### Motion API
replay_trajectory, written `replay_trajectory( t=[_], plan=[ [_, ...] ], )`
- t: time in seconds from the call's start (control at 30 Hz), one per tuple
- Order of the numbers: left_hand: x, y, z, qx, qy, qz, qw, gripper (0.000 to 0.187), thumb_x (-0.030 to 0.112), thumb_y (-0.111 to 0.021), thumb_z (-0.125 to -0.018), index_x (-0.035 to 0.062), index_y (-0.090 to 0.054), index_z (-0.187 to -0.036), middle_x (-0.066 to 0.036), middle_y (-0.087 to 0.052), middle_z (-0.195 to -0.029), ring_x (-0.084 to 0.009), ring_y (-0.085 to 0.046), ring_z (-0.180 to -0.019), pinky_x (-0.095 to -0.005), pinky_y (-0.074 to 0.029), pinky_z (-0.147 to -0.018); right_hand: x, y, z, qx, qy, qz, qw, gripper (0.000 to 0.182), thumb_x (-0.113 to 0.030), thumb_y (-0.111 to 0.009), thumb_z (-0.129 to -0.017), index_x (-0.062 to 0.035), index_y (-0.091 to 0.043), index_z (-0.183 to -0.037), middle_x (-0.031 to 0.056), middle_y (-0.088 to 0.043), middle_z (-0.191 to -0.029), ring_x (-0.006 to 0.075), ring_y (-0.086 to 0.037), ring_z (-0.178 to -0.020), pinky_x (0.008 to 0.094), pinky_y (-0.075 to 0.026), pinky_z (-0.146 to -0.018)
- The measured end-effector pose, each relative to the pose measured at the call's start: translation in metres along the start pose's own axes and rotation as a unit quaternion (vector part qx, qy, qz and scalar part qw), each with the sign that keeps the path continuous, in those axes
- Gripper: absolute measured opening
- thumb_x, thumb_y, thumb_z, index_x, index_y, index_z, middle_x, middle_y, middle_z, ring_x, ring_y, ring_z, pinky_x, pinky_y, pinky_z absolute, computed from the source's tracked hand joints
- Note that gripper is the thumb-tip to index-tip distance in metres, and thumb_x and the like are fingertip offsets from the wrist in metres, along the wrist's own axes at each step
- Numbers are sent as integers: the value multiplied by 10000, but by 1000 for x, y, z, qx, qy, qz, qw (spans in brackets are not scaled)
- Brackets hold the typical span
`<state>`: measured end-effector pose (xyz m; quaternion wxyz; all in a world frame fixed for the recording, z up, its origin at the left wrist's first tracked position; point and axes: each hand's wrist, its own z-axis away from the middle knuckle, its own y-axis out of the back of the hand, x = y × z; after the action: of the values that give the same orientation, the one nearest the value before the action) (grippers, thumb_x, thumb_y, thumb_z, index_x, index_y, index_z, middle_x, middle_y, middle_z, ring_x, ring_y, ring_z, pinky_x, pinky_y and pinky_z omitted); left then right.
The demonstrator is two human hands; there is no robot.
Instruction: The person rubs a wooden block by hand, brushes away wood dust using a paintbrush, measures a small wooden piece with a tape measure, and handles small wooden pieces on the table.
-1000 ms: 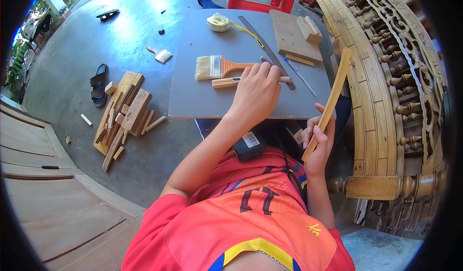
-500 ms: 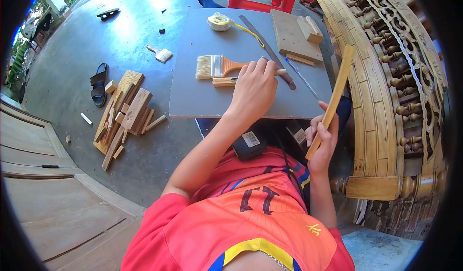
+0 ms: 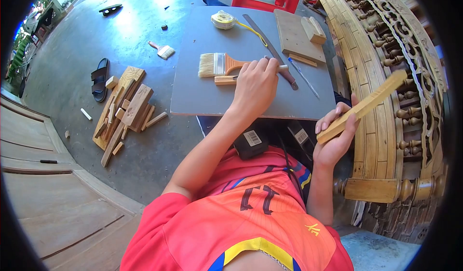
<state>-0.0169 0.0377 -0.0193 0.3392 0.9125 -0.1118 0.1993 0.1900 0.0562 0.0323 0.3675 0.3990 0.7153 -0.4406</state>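
Observation:
My right hand is closed around a long, flat wooden strip, raised off the table's right edge and pointing up to the right. Over the grey tabletop, my left hand is curled, palm down. A short pale rod end pokes out beyond its fingers; the rest is hidden. Beside that hand lies a wide paintbrush, its orange handle running toward the fingers. A small wooden block sits just below the brush, partly covered by the hand.
On the table are a tape measure, a dark flat blade, a pen and a board bearing a wooden block. Wood offcuts, a sandal and another brush lie on the floor. A carved wooden bench stands right.
My right hand has turned and shifted slightly right and up, swinging the wooden strip's far end down to the right. My left hand stays nearly in place. The view has shifted slightly.

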Motion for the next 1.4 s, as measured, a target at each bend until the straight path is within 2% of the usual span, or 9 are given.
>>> replay_trajectory(
  t=[0.1, 0.2, 0.53, 0.6, 0.67, 0.93, 1.0, 1.33, 1.4],
  plan=[
    [1, 2, 0, 1, -3, 6, 1000, 156, 73, -621, -955, 34, -590, -1103, -132, -615, -913, -339, -626, -885, -477, -472, -838, 8, -17, 13, 46, -32, -8, 998, 547, -432, -467, -1128, -86, -353, -1537, 58, -525, -1062, 117, -531, -631, 272, -474, -542],
    [0, 1, -1, 5, -2, 10, 1000, 150, 78, -626, -956, 40, -596, -1098, -132, -621, -910, -346, -632, -885, -480, -475, -836, 14, 3, 28, -187, -247, 145, 940, 428, -332, -566, -1101, -109, -458, -1451, -5, -531, -915, 63, -513, -628, 246, -444, -508],
    [-3, 1, 1, 9, -6, -21, 1000, 156, 94, -654, -933, 55, -606, -1077, -109, -615, -891, -321, -637, -875, -465, -483, -825, 3, -31, 29, 59, -140, -78, 985, 410, -326, -460, -1147, -92, -415, -1480, 40, -525, -971, 113, -552, -664, 266, -515, -581],
    [-4, -1, 1, 11, -14, -35, 999, 141, 89, -652, -912, 58, -610, -1044, -91, -611, -877, -287, -638, -858, -439, -483, -807, 21, 1, 39, -181, -276, 20, 944, 403, -312, -490, -1139, -86, -429, -1466, 43, -531, -937, 116, -584, -673, 274, -533, -573],
    [-6, -2, 2, 8, -9, -46, 999, 142, 93, -653, -912, 60, -612, -1044, -89, -615, -881, -286, -642, -866, -437, -485, -813, 12, 4, 34, -234, -385, 2, 893, 406, -286, -516, -1128, -75, -456, -1471, 40, -531, -932, 93, -582, -670, 259, -520, -556],
    [-8, -2, 4, 16, -4, -43, 999, 151, 103, -658, -916, 65, -616, -1055, -95, -633, -903, -301, -652, -894, -447, -489, -825, 8, -30, 37, 55, -196, -102, 974, 469, -407, -440, -1150, -77, -420, -1482, 46, -524, -930, 144, -570, -700, 311, -520, -585],
    [-9, -3, 3, 13, -2, -25, 1000, 158, 109, -661, -936, 59, -603, -1074, -109, -619, -886, -326, -647, -888, -475, -489, -826, 5, -12, 43, -205, -398, -41, 893, 437, -387, -456, -1147, -65, -447, -1443, 50, -523, -914, 154, -585, -674, 339, -562, -578],
    [-14, 1, 5, -3, 14, -47, 999, 142, 119, -660, -941, 55, -603, -1055, -107, -627, -874, -329, -653, -890, -475, -494, -823, 6, -32, 49, -25, -292, -107, 950, 449, -392, -460, -1148, -73, -441, -1463, 32, -514, -939, 123, -565, -731, 314, -552, -663],
    [-15, 3, 5, -7, 19, -61, 998, 140, 119, -663, -941, 52, -604, -1048, -108, -627, -873, -331, -653, -888, -476, -496, -825, -2, -18, 42, -263, -443, 6, 857, 413, -358, -480, -1142, -68, -457, -1434, 32, -521, -925, 124, -571, -690, 287, -544, -618]
  ],
)
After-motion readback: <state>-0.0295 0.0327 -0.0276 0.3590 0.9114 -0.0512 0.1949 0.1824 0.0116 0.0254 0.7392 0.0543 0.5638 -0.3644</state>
